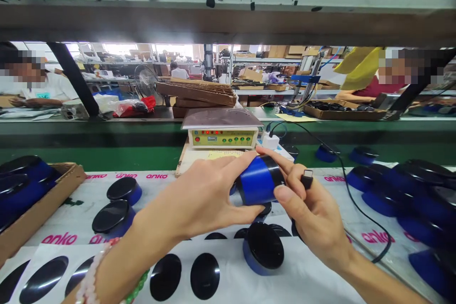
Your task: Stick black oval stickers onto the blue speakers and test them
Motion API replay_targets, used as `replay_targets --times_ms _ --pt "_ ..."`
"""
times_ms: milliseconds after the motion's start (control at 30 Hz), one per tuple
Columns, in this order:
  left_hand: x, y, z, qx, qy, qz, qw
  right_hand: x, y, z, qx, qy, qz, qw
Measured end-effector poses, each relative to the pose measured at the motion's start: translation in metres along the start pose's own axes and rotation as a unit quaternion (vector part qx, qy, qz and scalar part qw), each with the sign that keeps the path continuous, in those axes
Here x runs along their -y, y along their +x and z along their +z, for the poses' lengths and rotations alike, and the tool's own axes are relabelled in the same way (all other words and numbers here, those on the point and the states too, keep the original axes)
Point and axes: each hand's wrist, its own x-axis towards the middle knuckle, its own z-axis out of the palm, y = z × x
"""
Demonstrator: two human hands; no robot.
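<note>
1. Left hand (199, 194): fingers and thumb clamped around a blue cylinder (259, 181), which is raised above the bench and tilted.
2. Right hand (317, 213): the thumb meets the cylinder's black end, while the bent fingers close on a cable plug (307, 179). The metal tip is exposed and apart from the cylinder, so no connection is made.
3. Held piece: blue body and black end are together; it appears largely assembled. Whether it has been checked cannot be told.
4. Flat black discs (204, 275) lie on white sheets (302, 270), separate from any blue body; these are judged the unfinished portion.
5. A black-topped unit (264, 246) stands below the hands, its top and body already joined. Similar units (386, 194) crowd the right side, and others fill a cardboard tray (76, 175) at left. Their stage of completion is uncertain.
6. Beyond the hands, a control box (223, 137) shows red lights beside a white adapter (270, 141); a black cable (345, 175) curves down at right.
</note>
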Motion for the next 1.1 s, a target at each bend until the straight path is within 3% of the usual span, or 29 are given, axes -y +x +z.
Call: replay_targets --times_ms 200,267,333,400,467,500,567,633,733,800,900,967,1100 --pt "0.006 0.003 0.002 -0.028 -0.039 0.044 0.998 0.006 0.003 0.003 -0.004 0.004 -0.003 1.0" --pt "0.014 0.003 0.0 0.014 -0.047 0.021 0.999 0.004 0.005 0.001 0.002 -0.036 0.014 0.999" --pt "0.026 0.001 -0.006 0.061 -0.025 -0.022 0.998 -0.001 0.005 0.0 0.05 -0.138 0.053 0.988" --pt "0.036 -0.004 -0.016 0.052 0.039 -0.072 0.995 -0.009 0.002 0.004 0.142 -0.269 0.085 0.949" --pt "0.039 -0.01 -0.024 0.004 0.114 -0.104 0.988 -0.018 -0.002 0.01 0.231 -0.375 0.078 0.895" --pt "0.036 -0.014 -0.027 -0.005 0.139 -0.11 0.984 -0.022 -0.003 0.012 0.257 -0.406 0.066 0.874" --pt "0.021 -0.018 -0.024 0.03 0.158 -0.1 0.982 -0.024 0.0 0.01 0.272 -0.445 0.052 0.851" --pt "-0.001 -0.019 -0.007 0.102 0.159 -0.071 0.979 -0.022 0.01 -0.003 0.246 -0.474 0.07 0.843" --pt "-0.03 -0.018 0.044 0.191 0.156 -0.007 0.969 -0.02 0.028 -0.039 0.206 -0.534 0.105 0.814" --pt "-0.037 -0.02 0.085 0.202 0.178 0.01 0.963 -0.025 0.034 -0.063 0.215 -0.558 0.128 0.791" --pt "-0.033 -0.025 0.133 0.135 0.247 0.049 0.958 -0.038 0.034 -0.084 0.24 -0.572 0.154 0.769" --pt "-0.028 -0.031 0.145 0.103 0.238 0.084 0.962 -0.042 0.03 -0.088 0.24 -0.575 0.161 0.766" --pt "-0.024 -0.041 0.143 0.108 0.141 0.111 0.978 -0.033 0.023 -0.089 0.232 -0.556 0.161 0.782"
